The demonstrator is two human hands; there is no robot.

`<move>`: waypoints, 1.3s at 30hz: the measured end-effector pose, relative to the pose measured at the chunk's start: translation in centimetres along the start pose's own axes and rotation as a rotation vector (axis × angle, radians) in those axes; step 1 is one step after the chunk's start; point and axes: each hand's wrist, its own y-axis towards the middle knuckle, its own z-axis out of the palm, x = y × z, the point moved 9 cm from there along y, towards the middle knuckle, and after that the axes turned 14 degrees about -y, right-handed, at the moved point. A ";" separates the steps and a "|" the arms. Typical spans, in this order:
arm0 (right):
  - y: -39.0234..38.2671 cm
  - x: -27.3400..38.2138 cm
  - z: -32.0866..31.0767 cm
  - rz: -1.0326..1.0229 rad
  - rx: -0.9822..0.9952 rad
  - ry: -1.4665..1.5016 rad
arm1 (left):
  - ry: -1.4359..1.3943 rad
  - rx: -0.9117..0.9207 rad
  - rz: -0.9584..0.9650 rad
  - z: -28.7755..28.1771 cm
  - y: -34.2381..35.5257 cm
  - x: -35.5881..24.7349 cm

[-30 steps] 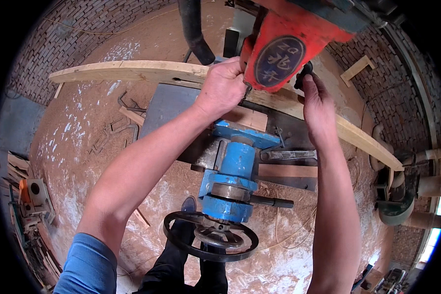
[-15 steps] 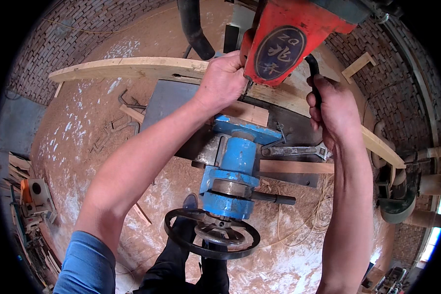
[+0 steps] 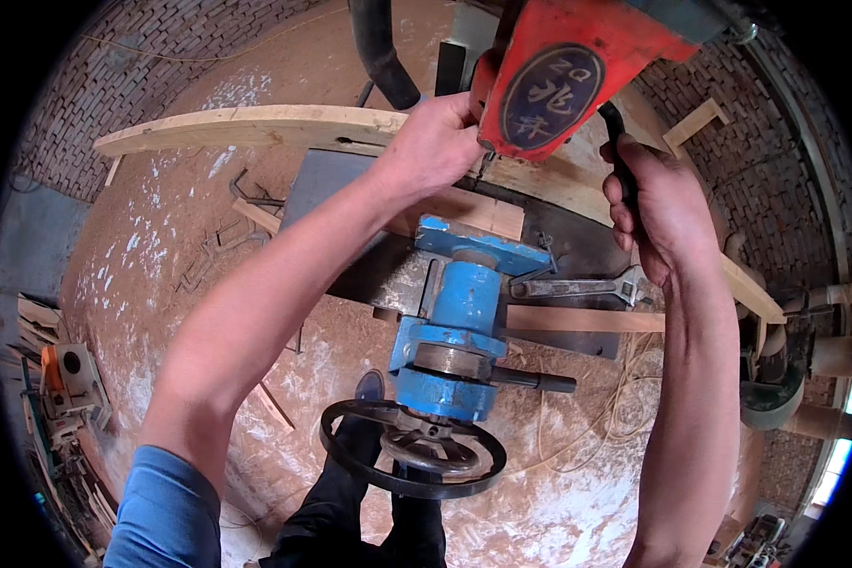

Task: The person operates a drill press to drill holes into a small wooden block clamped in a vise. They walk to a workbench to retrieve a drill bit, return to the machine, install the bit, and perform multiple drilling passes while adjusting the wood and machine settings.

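Gripping a black lever (image 3: 622, 163), right hand (image 3: 670, 204) beside red housing (image 3: 570, 76).

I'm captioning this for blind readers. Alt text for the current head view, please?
A person's right hand grips a black lever beside a red machine over a curved wooden beam; the left hand, partly hidden, is at the machine's left. Nearer the person are a wrench and a blue clamp with a handwheel.
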 end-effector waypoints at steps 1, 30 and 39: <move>0.0 0.0 0.0 0.000 0.012 0.012 | 0.014 -0.004 0.004 -0.1 0.0 -0.2; -0.2 -0.7 0.5 -0.040 0.092 0.157 | 0.003 -0.023 0.087 0.3 0.0 -0.6; -0.4 -0.8 0.6 0.007 0.074 0.183 | -0.061 -0.019 0.066 0.3 0.1 -0.2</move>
